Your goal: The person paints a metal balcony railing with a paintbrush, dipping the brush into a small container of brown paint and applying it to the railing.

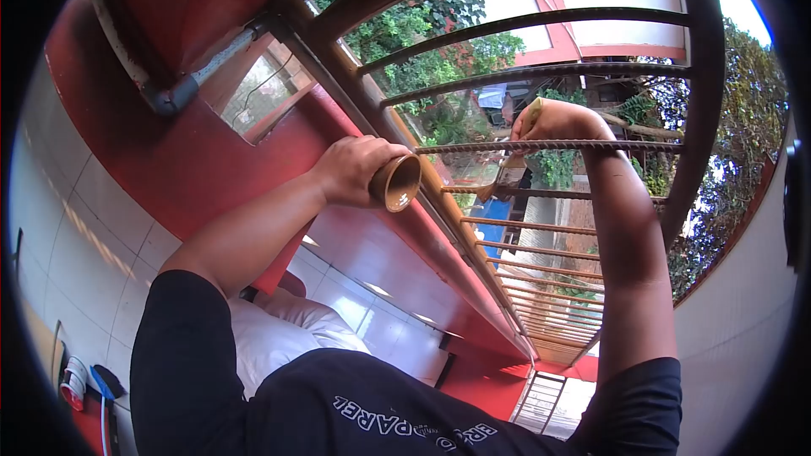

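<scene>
Left arm: bent at the elbow, forearm angled up and inward from the black short sleeve [187, 338]. Left hand [359, 171] closed in a grip around a small brown round-rimmed cup [405, 171]; back of the hand towards the camera.

Right arm: raised higher, upper arm near vertical in view, wrist bent sharply inward. Right hand [549, 125] closed on a flat paintbrush with a metallic band and brown bristles [509, 173]; the precise finger placement on the handle is partly hidden. Brush slants down to the left, bristle end at a thin horizontal bar [574, 194] of the railing. Contact appears likely from this angle but cannot be confirmed. That bar is golden brown at its left end, darker to the right of the brush.

Container: cup tilted, mouth facing the camera, near the golden-brown lower rail [432, 187]. Interior brown and glossy, with bright highlights low inside; looks like wet coating, depth cannot be told. Cup and brush are well apart, the cup lower left of the hand with the brush.

Surroundings: red wall [279, 165] beside the left forearm; green foliage [405, 34] beyond the bars; white tiled floor [93, 236] below; blue-and-black broom head [108, 382] at lower left.
</scene>
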The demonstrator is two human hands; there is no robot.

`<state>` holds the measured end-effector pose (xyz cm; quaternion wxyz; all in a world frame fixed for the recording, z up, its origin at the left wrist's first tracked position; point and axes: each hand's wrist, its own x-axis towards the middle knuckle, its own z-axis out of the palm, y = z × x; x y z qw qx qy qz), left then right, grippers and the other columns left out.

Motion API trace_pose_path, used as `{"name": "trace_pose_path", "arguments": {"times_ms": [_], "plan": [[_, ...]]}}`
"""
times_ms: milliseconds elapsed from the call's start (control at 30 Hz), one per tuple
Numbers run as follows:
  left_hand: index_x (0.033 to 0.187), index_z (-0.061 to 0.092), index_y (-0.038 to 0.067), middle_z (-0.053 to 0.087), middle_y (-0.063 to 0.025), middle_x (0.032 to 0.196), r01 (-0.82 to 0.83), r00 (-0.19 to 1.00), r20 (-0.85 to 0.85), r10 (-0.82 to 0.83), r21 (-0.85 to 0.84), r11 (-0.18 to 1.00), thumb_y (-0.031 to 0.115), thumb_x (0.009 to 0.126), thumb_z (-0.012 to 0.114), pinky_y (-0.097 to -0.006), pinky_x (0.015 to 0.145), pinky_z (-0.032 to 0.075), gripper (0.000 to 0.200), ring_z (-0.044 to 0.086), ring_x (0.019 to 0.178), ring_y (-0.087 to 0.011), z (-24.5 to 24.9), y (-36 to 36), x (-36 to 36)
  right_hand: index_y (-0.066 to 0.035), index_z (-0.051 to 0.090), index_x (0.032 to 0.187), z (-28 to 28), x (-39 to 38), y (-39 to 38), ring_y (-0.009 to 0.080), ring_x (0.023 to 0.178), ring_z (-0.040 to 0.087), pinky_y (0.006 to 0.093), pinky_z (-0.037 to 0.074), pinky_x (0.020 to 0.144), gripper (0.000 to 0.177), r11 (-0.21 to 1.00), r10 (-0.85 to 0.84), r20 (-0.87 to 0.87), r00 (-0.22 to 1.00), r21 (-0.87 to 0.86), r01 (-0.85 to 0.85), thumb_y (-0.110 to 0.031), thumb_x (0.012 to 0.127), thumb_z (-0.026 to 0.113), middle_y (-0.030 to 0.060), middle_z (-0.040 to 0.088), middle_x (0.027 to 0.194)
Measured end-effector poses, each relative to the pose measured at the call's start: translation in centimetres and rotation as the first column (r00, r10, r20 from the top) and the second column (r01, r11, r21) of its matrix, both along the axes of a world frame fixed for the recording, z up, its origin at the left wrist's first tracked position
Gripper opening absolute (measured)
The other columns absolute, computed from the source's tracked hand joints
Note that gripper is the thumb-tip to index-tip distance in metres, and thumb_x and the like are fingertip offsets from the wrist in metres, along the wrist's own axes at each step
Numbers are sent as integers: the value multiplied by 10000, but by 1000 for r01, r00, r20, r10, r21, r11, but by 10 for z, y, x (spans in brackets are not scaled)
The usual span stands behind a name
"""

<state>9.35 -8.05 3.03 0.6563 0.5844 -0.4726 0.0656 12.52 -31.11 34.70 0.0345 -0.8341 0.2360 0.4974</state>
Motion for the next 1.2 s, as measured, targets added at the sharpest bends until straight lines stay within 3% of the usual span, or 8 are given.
{"name": "trace_pose_path", "arguments": {"times_ms": [300, 467, 600, 667, 733, 833, 967, 1200], "plan": [[1211, 602, 191, 671, -47, 1027, 2, 999, -41, -1, 27, 1000, 308, 611, 891, -422, 816, 550, 676, 675, 955, -275, -1, 0, -1, -14, 765, 915, 58, 0, 2, 82, 731, 669, 257, 549, 662, 125, 997, 68, 101, 992, -26, -66, -99, 828, 793, 32, 741, 801], [1215, 589, 179, 676, -46, 1022, -22, 1000, -12, 22, 1, 1000, 294, 615, 914, -422, 797, 551, 692, 680, 936, -280, 0, 0, -1, -43, 741, 962, 50, -4, -3, 132, 754, 702, 285, 572, 664, 167, 985, -100, 411, 906, -90, 150, -156, 859, 807, 24, 736, 828], [1234, 592, 187, 665, -37, 1048, 5, 999, -37, -4, 40, 999, 304, 604, 892, -427, 840, 544, 708, 668, 987, -271, -2, -1, -1, -61, 746, 983, 34, -8, 2, 137, 860, 705, 276, 572, 723, 146, 981, -53, 700, 712, -97, 168, -177, 900, 777, 35, 742, 907], [1242, 585, 183, 664, -36, 1050, 3, 1000, -28, -2, 35, 999, 309, 599, 899, -430, 841, 543, 727, 666, 991, -273, 1, -1, -2, -63, 693, 1090, 14, -15, -25, 197, 899, 712, 328, 588, 749, 225, 909, -357, 884, 301, 254, 331, -172, 908, 768, 78, 730, 988], [1246, 579, 183, 664, -35, 1053, 14, 1000, -10, -14, 25, 1000, 320, 594, 905, -433, 838, 543, 742, 665, 994, -276, 0, -1, -1, -63, 630, 1173, -8, -23, -24, 266, 907, 718, 411, 603, 813, 284, 737, -617, 777, -124, 626, 255, -142, 925, 743, 119, 707, 1050], [1253, 574, 183, 672, -48, 1091, 4, 1000, -2, -4, 20, 1000, 341, 585, 921, -441, 838, 544, 769, 666, 1004, -286, 5, 1, 2, -59, 627, 1179, -31, -34, -1, 310, 1052, 671, 493, 546, 970, 288, 572, -702, 566, -432, 810, 131, -173, 937, 735, 134, 679, 1101], [1255, 568, 178, 683, -63, 1112, 1, 1000, 7, -1, 29, 1000, 356, 580, 935, -441, 838, 548, 788, 669, 1005, -292, 5, 1, 1, -69, 623, 1146, -48, -47, 9, 317, 1070, 645, 501, 527, 1008, 272, 373, -778, 310, -546, 928, -5, -174, 927, 746, 142, 668, 1102], [1239, 578, 161, 688, -74, 1101, 2, 1000, 28, -2, -4, 1000, 335, 580, 942, -437, 826, 553, 773, 676, 985, -297, 10, 1, 0, -38, 582, 1181, -54, -74, 39, 330, 1061, 654, 507, 538, 995, 279, 367, -780, 210, -590, 917, -158, -122, 946, 707, 161, 628, 1156]]}}
